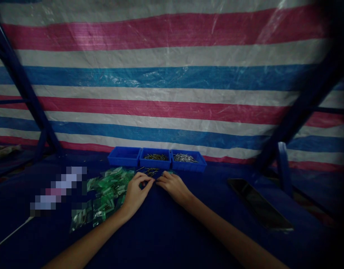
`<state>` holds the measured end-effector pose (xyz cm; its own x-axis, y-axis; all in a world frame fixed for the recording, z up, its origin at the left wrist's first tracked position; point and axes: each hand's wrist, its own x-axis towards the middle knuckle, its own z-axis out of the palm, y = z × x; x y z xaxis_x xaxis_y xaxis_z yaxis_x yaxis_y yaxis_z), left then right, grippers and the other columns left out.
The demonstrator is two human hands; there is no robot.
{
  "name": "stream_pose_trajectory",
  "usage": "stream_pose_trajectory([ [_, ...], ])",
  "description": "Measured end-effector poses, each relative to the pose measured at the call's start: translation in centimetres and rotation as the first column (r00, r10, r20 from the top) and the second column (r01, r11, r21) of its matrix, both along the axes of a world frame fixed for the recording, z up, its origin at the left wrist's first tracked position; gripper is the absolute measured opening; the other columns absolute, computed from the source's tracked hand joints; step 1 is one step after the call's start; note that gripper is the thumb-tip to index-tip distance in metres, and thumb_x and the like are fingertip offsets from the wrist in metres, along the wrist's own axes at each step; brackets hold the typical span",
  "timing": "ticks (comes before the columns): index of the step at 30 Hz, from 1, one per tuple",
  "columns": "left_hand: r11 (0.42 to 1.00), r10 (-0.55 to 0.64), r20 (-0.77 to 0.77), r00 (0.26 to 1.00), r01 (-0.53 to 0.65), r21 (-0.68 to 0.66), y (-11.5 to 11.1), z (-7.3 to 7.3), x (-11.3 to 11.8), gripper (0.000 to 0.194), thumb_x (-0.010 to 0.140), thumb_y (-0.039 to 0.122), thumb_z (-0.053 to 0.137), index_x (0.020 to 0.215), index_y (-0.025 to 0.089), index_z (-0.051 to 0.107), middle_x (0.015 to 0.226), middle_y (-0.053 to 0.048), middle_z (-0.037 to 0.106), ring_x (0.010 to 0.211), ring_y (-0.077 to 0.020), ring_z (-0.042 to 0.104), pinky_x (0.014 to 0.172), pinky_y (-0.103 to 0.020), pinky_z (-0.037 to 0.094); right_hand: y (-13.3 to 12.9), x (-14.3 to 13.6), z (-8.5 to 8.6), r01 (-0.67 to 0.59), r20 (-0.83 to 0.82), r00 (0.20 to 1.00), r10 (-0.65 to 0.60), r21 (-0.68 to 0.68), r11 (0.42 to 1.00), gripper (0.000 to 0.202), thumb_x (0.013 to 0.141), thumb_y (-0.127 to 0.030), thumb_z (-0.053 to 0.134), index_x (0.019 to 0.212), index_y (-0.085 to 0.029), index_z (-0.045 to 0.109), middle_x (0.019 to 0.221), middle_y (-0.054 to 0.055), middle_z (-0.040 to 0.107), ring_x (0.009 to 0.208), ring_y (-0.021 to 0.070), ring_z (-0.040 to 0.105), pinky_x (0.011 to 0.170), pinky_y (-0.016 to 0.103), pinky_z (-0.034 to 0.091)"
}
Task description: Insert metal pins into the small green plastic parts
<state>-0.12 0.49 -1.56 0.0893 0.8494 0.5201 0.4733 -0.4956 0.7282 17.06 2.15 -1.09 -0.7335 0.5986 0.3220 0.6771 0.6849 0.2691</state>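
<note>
My left hand (137,191) is closed in a pinch, thumb and fingertips together, at the near side of a few loose brass-coloured screw-like pieces (151,172). Close beside it, my right hand (174,186) has its fingers drawn together and pointing left. Whatever either hand holds is too small and dark to make out. Just beyond them, a middle blue tray (155,165) carries many brass-coloured thin pieces (156,157). Silver ones (185,158) lie in the right blue tray (190,167). Left of my left hand spreads a pile of small clear and green plastic packets (111,186).
A third blue tray (124,162) adjoins the others on the left. A dark phone (260,204) lies right on the blue tabletop (172,231). Far left is a pixelated object (58,190) with a white cable (12,234). Blue frame posts flank a striped sheet (172,78) behind.
</note>
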Motion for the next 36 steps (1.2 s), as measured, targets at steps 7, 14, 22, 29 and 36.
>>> stream_pose_trajectory([
  [7,1.0,-0.005,-0.007,1.0,0.005,-0.012,-0.1,0.0,0.1,0.016,0.077,0.027,0.054,0.074,0.017,0.067,0.077,-0.004,0.058,0.064,-0.0128,0.053,0.059,-0.025,0.043,0.1,0.3,0.2,-0.007,0.015,1.0,0.007,0.002,1.0,0.015,0.084,-0.015,0.049,0.091,-0.019,0.062,0.079,0.004,0.063,0.085,0.0191,0.049,0.065,0.029,0.039],
  [14,1.0,-0.003,-0.013,1.0,0.003,-0.015,0.1,-0.2,-0.1,0.016,0.076,0.028,0.056,0.074,0.018,0.068,0.078,-0.003,0.058,0.065,-0.013,0.054,0.06,-0.026,0.043,-0.1,0.4,-0.1,0.032,-0.099,0.995,-0.029,0.028,0.999,0.02,0.082,-0.016,0.052,0.1,-0.02,0.06,0.09,0.004,0.061,0.085,0.0185,0.05,0.065,0.028,0.041],
  [22,0.999,-0.001,-0.073,0.997,-0.002,-0.032,0.1,-0.2,-0.2,0.014,0.069,0.033,0.064,0.066,0.019,0.068,0.079,-0.003,0.056,0.075,-0.016,0.056,0.068,-0.028,0.044,0.1,0.1,-1.0,0.028,-0.639,0.765,-0.081,-0.093,0.995,0.019,0.083,-0.02,0.049,0.093,-0.023,0.065,0.086,0.003,0.063,0.079,0.0151,0.055,0.069,0.025,0.044],
  [29,0.997,0.069,-0.148,0.987,-0.074,-0.03,0.0,-0.1,-0.3,0.025,0.066,0.036,0.066,0.084,0.019,0.062,0.084,-0.002,0.054,0.065,-0.0134,0.052,0.063,-0.028,0.044,0.7,-0.2,-1.0,-0.224,-0.855,0.448,-0.261,-0.39,0.893,0.015,0.075,-0.025,0.058,0.085,-0.017,0.067,0.084,0.005,0.066,0.063,0.0124,0.056,0.059,0.025,0.046],
  [36,0.998,-0.017,-0.185,0.982,0.006,-0.06,0.0,-0.2,-0.2,0.022,0.07,0.039,0.062,0.083,0.021,0.066,0.086,-0.003,0.057,0.065,-0.0132,0.054,0.062,-0.027,0.044,1.4,0.0,-1.4,-0.405,-0.823,0.379,-0.423,-0.558,0.724,0.023,0.068,-0.032,0.064,0.082,-0.014,0.067,0.079,0.006,0.068,0.059,0.0117,0.056,0.056,0.025,0.044],
])
